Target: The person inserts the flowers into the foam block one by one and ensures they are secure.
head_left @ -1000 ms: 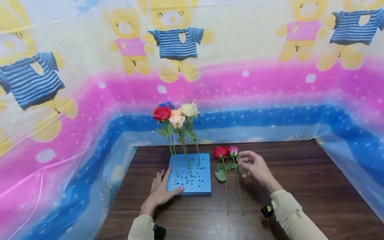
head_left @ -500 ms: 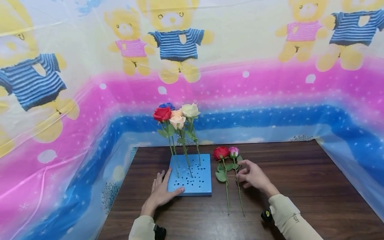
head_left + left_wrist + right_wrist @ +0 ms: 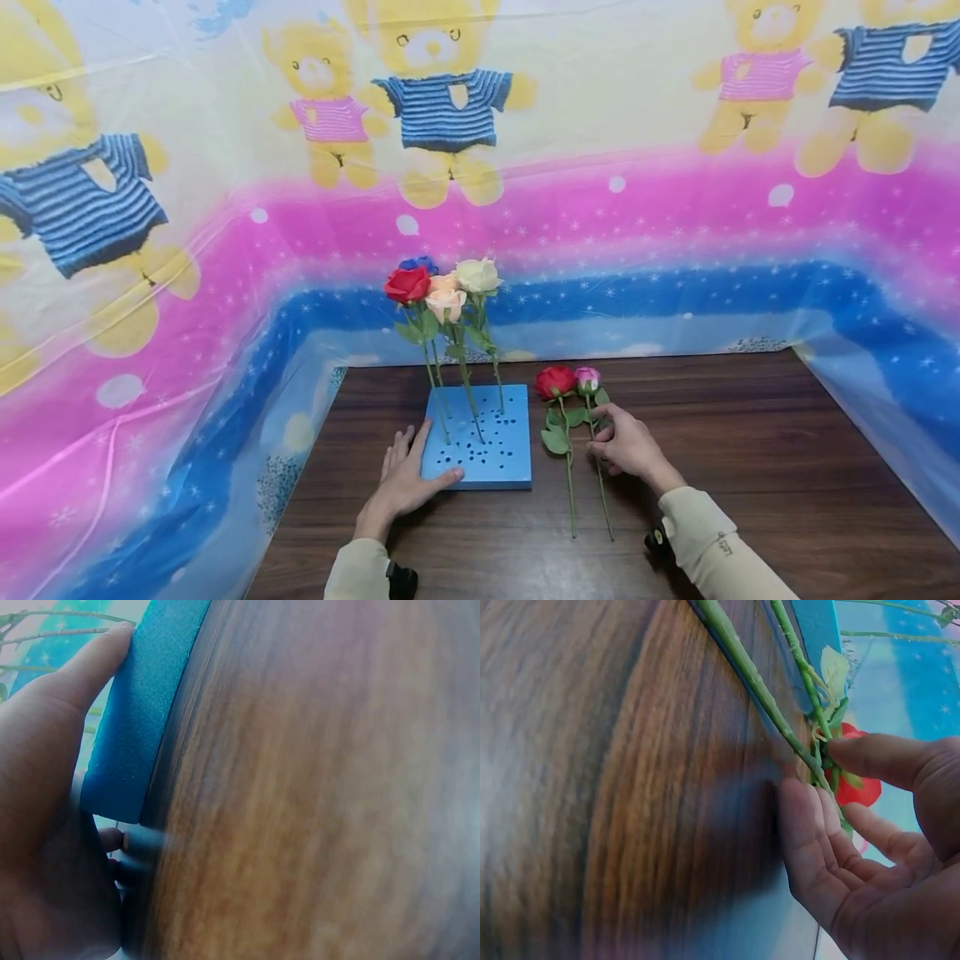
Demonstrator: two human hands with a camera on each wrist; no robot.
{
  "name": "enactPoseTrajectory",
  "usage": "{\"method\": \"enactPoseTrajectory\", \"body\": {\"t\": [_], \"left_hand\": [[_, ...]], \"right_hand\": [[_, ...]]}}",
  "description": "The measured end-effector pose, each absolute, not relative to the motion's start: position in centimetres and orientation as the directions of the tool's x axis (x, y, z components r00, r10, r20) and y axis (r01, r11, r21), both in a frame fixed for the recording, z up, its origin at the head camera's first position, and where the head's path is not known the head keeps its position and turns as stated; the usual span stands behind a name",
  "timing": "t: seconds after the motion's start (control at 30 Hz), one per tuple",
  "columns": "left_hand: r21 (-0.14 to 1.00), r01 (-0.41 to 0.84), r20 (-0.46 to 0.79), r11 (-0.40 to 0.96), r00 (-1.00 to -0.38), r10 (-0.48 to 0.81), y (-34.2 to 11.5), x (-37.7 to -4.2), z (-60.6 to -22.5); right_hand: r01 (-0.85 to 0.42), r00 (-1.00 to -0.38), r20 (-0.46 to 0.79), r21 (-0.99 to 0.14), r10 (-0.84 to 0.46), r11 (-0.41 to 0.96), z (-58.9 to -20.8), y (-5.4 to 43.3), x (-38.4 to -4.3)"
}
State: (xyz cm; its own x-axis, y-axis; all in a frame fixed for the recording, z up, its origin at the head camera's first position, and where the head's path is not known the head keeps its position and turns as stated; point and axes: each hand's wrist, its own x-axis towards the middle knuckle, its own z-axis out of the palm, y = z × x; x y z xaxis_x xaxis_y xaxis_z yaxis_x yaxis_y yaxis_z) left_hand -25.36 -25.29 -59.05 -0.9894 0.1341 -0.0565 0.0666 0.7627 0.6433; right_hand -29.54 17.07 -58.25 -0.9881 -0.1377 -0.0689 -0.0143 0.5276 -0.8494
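A blue foam block (image 3: 487,467) dotted with holes lies on the table. My left hand (image 3: 405,479) rests on its left side, fingers spread along the edge and thumb on the top near the front; the left wrist view shows the thumb (image 3: 94,664) on the block. A pink rose (image 3: 588,380) lies to the right, beside a red rose (image 3: 555,382). My right hand (image 3: 628,442) is at the pink rose's stem (image 3: 769,701), which runs between thumb and fingertips. A gap shows between the thumb and fingers, with no firm pinch visible.
Standing in the block are a red rose (image 3: 407,285), a blue flower (image 3: 420,265), peach roses (image 3: 447,302) and a white rose (image 3: 478,275). The dark wooden table (image 3: 750,467) reaches back to a patterned cloth (image 3: 600,225) with printed bears.
My right hand has moved left and down, from beside the pink rose's leaves to its stem. The left hand stays on the foam block. The roses have not visibly moved.
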Motion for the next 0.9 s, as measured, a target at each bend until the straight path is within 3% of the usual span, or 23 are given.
{"method": "enactPoseTrajectory", "body": {"t": [0.27,0.9], "left_hand": [[0.642,0.068,-0.054,0.763,-0.989,0.134,-25.25,-25.50,-59.08],[0.636,0.070,-0.057,0.768,-0.989,0.137,-25.29,-25.48,-59.20]], "right_hand": [[0.045,-0.987,-0.119,-0.853,-0.109,0.520,-58.02,16.83,-29.64],[0.180,-0.968,-0.228,-0.925,-0.109,0.336,-57.93,17.21,-29.68]]}}
